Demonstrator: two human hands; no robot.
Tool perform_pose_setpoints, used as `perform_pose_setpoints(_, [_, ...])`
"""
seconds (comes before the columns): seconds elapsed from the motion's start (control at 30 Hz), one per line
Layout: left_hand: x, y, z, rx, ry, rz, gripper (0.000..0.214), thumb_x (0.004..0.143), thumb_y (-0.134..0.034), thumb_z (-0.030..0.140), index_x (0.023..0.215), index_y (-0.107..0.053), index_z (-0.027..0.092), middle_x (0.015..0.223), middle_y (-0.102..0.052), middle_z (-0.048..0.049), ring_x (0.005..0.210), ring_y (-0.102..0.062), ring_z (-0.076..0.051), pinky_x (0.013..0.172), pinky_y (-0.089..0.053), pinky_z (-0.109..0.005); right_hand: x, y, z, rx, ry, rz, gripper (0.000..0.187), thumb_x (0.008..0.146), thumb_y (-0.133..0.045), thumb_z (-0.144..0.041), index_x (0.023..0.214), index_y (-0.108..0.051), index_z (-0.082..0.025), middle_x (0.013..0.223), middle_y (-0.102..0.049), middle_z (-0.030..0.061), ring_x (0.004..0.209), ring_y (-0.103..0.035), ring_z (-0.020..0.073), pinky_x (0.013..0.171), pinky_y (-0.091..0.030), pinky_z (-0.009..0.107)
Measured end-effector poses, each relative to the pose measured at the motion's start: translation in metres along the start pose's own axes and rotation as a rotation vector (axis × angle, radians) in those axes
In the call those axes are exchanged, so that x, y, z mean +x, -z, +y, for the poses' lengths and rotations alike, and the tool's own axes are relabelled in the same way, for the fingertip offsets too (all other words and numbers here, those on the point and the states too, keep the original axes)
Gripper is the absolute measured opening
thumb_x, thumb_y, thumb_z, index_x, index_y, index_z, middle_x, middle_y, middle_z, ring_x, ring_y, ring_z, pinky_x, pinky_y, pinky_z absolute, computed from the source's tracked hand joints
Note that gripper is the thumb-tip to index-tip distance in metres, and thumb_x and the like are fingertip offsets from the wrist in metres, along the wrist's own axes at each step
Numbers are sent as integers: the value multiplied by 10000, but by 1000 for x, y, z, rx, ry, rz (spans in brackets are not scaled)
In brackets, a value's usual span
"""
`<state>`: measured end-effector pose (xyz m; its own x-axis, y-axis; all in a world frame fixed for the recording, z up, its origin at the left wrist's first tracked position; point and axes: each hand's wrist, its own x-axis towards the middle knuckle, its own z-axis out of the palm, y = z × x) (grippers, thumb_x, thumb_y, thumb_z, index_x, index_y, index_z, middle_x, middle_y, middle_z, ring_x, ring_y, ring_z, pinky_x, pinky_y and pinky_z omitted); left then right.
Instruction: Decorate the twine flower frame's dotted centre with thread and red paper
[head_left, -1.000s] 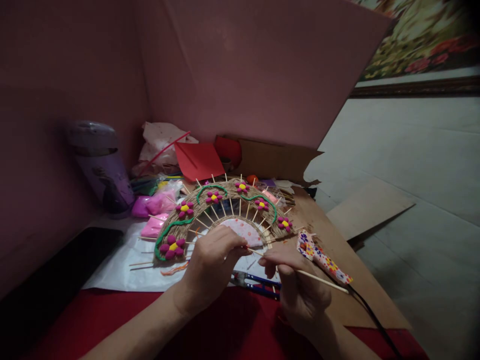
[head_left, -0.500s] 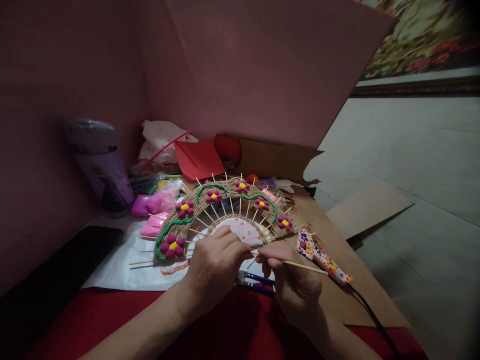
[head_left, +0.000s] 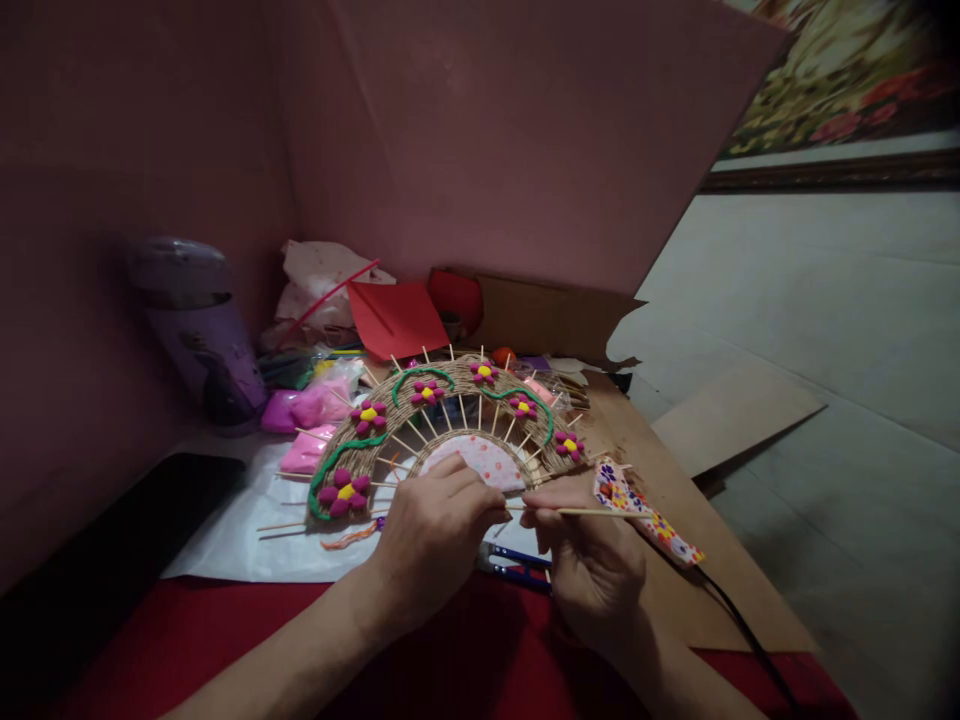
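Note:
Between both hands runs a thin wooden stick [head_left: 600, 513], its free end pointing right. My right hand [head_left: 589, 555] pinches it with thumb and fingers. My left hand [head_left: 439, 525] is closed at the stick's left end, where the fingers hide the tip. Behind the hands lies a half-round twine-woven fan [head_left: 386, 420] with wooden spokes, purple-and-yellow flowers, green wavy vines and a dotted white centre [head_left: 480, 462]. Blue-handled thread snips [head_left: 517, 568] rest just below, between my hands.
A flower-patterned glue gun [head_left: 645, 515] with a black cord lies on cardboard [head_left: 720, 590] at right. To the left are a black phone-like slab [head_left: 150, 530], a purple tumbler [head_left: 202, 340] and pink clay packets [head_left: 322, 400]. Red paper [head_left: 397, 318] leans at the back.
The stick has turned closer to level, its right end rising a little. My right hand has shifted slightly; my left hand stays almost where it was.

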<state>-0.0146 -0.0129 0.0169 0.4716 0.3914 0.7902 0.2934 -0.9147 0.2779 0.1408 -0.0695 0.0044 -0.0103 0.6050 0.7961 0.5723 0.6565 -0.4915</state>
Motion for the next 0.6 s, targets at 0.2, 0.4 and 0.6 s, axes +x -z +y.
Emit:
perform_pose_setpoints(0.2, [-1,-1,0,-29,-19,-33,151,818,-544,108,698,-632,128,580,-602,-33,583,-495,-150,570,-438,-293,3,3,-1,-53,43,18,163,838,-519,-83,888,-608,-211,686,-621,5,585,-586,139,539,-476,249])
perform_pose_setpoints(0.4, [-1,-2,-1,-18,-19,-44,161,836,-516,115,725,-632,128,595,-611,-43,597,-499,-152,564,-428,-278,1,1,-1,-8,32,12,154,840,-528,-83,895,-604,-205,705,-624,16,631,-593,145,565,-486,257])
perform_pose_setpoints(0.6, [-2,-1,-3,-11,-4,-77,147,845,-522,140,758,-640,133,611,-616,-42,623,-517,-157,588,-440,-289,1,1,0,37,-24,-55,208,868,-456,-76,949,-597,-206,717,-595,23,667,-593,151,585,-486,267])
